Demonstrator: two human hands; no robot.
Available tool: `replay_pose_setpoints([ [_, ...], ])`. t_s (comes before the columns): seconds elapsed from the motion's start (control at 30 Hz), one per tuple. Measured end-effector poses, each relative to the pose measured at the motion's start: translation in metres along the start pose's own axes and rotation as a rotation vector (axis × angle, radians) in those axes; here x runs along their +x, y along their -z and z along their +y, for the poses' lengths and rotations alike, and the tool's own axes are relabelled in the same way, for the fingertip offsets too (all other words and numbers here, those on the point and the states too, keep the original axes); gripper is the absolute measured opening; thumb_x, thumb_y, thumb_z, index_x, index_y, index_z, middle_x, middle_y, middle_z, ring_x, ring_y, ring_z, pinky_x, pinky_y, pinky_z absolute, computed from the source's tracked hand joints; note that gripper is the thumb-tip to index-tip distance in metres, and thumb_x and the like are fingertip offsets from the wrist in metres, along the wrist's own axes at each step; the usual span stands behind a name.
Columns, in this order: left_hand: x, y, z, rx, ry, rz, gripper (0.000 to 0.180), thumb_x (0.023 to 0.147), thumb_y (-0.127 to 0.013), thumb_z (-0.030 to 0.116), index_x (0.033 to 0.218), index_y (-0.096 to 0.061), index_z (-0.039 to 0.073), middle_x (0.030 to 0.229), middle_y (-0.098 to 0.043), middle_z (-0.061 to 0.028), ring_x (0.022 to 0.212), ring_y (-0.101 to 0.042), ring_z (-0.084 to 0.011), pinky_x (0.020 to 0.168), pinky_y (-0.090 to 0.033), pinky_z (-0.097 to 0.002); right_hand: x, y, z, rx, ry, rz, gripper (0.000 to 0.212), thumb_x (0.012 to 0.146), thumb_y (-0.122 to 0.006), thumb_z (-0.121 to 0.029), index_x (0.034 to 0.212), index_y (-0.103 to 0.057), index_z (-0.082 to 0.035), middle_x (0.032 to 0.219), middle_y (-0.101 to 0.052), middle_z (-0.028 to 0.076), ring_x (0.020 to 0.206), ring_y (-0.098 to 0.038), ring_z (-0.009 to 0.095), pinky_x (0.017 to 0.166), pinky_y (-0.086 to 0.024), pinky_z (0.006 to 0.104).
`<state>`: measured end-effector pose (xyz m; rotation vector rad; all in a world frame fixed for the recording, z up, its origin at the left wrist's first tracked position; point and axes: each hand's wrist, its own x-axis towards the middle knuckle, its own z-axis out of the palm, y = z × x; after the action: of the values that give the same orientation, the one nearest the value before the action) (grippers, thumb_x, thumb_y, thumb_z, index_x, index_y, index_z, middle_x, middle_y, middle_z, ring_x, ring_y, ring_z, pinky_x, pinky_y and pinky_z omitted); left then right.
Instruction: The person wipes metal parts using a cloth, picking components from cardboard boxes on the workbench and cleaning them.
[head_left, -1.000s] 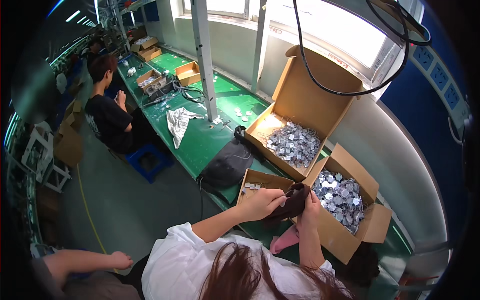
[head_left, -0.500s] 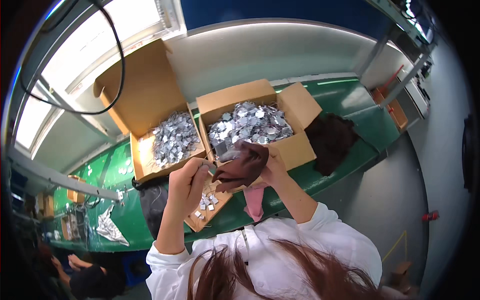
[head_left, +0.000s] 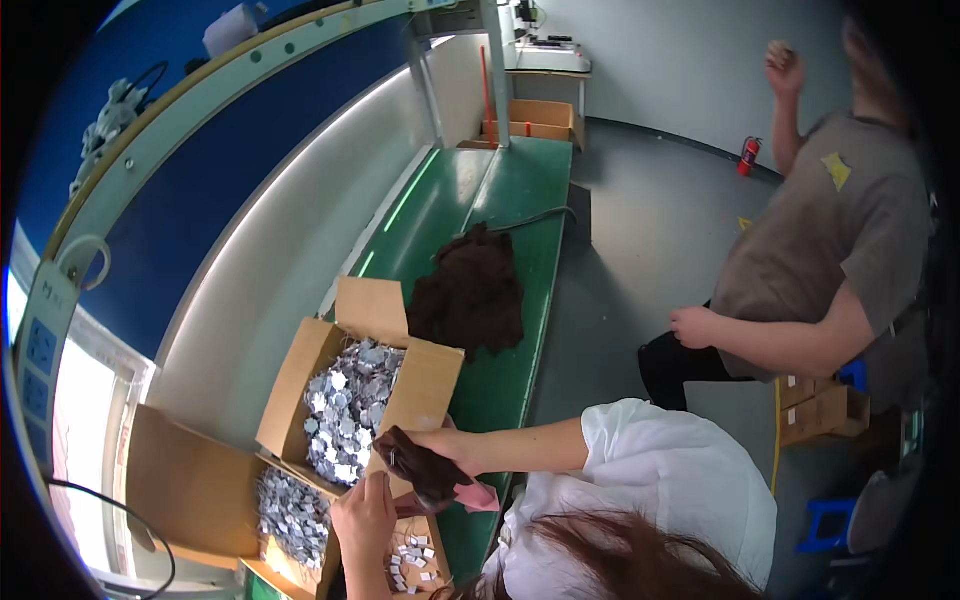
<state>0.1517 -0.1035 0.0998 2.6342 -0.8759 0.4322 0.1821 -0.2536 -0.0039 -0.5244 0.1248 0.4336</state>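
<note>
My right hand grips a crumpled dark brown cloth, which hangs over the front of an open cardboard box. My left hand is closed, its fingertips pinched together beside the cloth; whatever they hold is too small to make out. Grey, flower-shaped flat pieces fill the box just beyond my hands. A shallow cardboard tray with small white square pieces lies below the cloth. Partly behind the cloth is a pink cloth.
A second open box holds small grey pieces at the lower left. Dark brown cloths are heaped on the green table. A person in a brown shirt stands at the right. Beyond are a fire extinguisher and blue stool.
The view has swung to the right, bringing the standing person and the table's far end into sight. The brown cloth is still in my right hand, and my left stays pinched beside it.
</note>
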Motion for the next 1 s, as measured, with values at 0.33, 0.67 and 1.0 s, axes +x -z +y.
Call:
replay_pose_setpoints([
  [0.33, -0.004, 0.011, -0.001, -0.078, -0.179, -0.043, 0.01, 0.083, -0.048, 0.017, 0.086, -0.054, 0.01, 0.078, -0.059, -0.01, 0.058, -0.058, -0.0271, 0.046, -0.046, -0.034, -0.02, -0.009, -0.034, -0.401, -0.341, -0.15, 0.022, 0.081, -0.053, -0.011, 0.1, -0.055, -0.001, 0.084, -0.057, 0.002, 0.074, -0.054, 0.008, 0.065, -0.045, 0.0217],
  [0.67, -0.019, -0.011, -0.025, -0.513, 0.098, -0.142, 0.023, 0.085, -0.045, 0.019, 0.1, -0.051, 0.003, 0.092, -0.056, -0.0153, 0.077, -0.055, -0.0254, 0.065, -0.044, -0.0343, 0.001, -0.027, -0.027, -0.788, -0.104, -0.202, 0.026, 0.084, -0.053, -0.017, 0.105, -0.053, -0.003, 0.087, -0.055, -0.001, 0.077, -0.048, 0.006, 0.07, -0.041, 0.0208],
  [1.0, -0.066, -0.035, -0.041, -1.402, 0.688, -0.2, 0.015, 0.085, -0.044, 0.006, 0.074, -0.051, 0.0, 0.059, -0.048, -0.0033, 0.052, -0.046, -0.0123, 0.049, -0.036, -0.0236, 0.021, -0.031, -0.009, -1.144, -0.093, -0.247, 0.028, 0.084, -0.051, -0.016, 0.108, -0.053, -0.003, 0.092, -0.057, 0.002, 0.081, -0.051, 0.009, 0.075, -0.041, 0.0243],
])
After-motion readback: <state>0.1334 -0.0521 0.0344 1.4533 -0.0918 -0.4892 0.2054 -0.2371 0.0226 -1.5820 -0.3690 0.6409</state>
